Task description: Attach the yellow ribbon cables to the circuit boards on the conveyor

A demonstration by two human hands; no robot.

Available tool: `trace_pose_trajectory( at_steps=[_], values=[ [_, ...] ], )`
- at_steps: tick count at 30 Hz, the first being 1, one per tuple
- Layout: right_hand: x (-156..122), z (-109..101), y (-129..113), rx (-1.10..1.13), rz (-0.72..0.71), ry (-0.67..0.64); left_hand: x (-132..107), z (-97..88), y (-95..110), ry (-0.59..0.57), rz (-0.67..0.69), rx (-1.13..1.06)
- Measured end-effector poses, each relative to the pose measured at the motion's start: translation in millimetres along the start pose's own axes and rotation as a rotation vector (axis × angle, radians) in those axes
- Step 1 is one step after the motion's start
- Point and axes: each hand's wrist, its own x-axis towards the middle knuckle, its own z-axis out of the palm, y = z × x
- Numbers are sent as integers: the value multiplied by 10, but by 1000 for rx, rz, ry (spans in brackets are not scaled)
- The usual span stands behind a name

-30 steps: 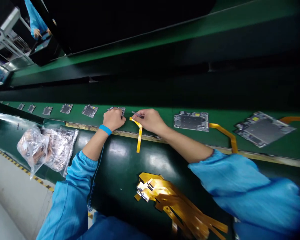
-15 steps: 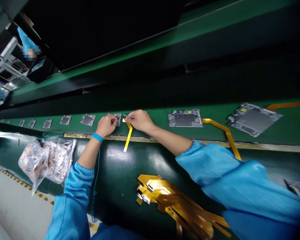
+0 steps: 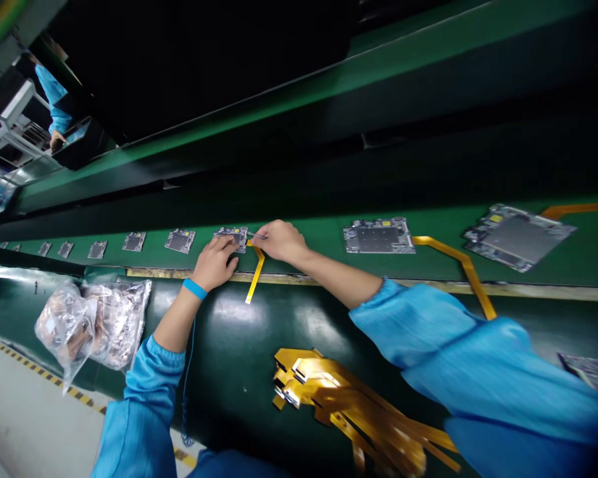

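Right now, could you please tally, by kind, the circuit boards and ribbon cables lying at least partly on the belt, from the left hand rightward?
Circuit boards: 3, one partly hidden by the left hand
Ribbon cables: 3
Total: 6

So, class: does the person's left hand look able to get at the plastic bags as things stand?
Probably yes: the left hand would need to leave the circuit board, but nothing seems to block the plastic bags.

Loose, slightly shiny blue sleeves (image 3: 443,338), creased all over, gather at the cuffs (image 3: 168,354). Over there, a plain bright-blue left wristband (image 3: 194,289) trails a thin blue cord (image 3: 190,358), coiled lower down.
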Motion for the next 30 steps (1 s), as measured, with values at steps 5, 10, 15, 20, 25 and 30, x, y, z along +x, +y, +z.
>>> trace_pose_trajectory(
  at_steps=[5, 10, 15, 20, 25, 30],
  values=[
    [-13, -47, 41, -12, 9, -12, -6, -17, 83, -54, 9, 23],
    [4, -88, 70, -38, -5, -40, -17, -1, 132, -98, 7, 16],
    [81, -83, 56, -60, -27, -46, -47, 31, 106, -116, 26, 9],
    [131, -94, 64, -81, -53, -57, -62, 78, 111, -142, 43, 32],
    [144, -106, 131, -93, -66, -76, -33, 139, 137, -166, 51, 46],
    [152, -137, 191, -105, -69, -88, 10, 150, 187, -194, 65, 59]
  ],
)
